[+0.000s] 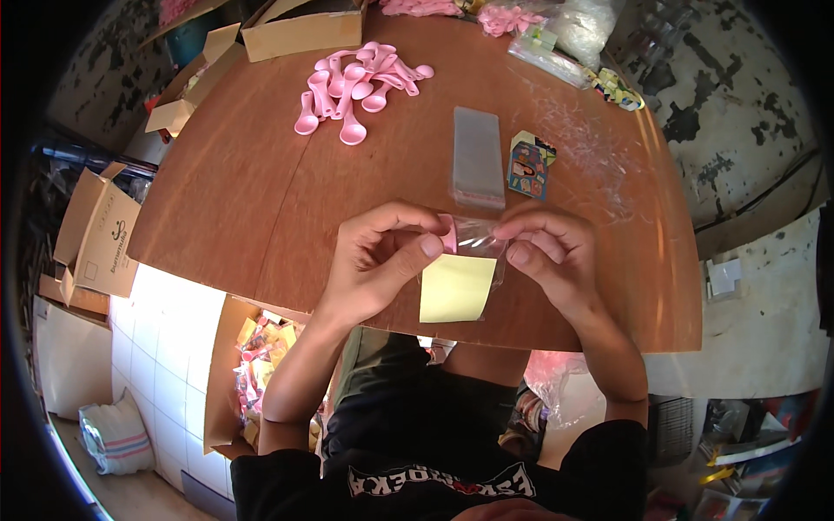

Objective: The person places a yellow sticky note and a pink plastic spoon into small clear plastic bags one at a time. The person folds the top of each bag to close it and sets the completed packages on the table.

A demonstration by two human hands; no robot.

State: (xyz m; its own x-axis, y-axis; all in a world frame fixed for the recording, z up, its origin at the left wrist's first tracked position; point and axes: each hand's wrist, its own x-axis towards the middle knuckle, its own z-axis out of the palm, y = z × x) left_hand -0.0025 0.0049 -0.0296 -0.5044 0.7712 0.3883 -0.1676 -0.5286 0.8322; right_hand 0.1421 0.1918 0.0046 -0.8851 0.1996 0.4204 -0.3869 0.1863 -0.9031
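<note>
Near the table's front edge, my hands hold a clear plastic bag (478,233) between them. A pale yellow card (458,289) hangs at its lower part and seems to be inside it. My left hand (382,252) is closed on a pink measuring spoon (448,234), mostly hidden by the fingers, at the bag's opening. The bag's upper right edge is pinched by my right hand (552,247). Just beyond lies a stack of clear bags (478,156), with a small pile of colourful printed cards (531,167) to its right.
A heap of pink spoons (354,82) lies at the table's far left. Plastic strips (595,156) litter the right side of the wooden table (234,191). Cardboard boxes (304,30) stand at the back left. Below the front edge, a box (223,365) holds packed items.
</note>
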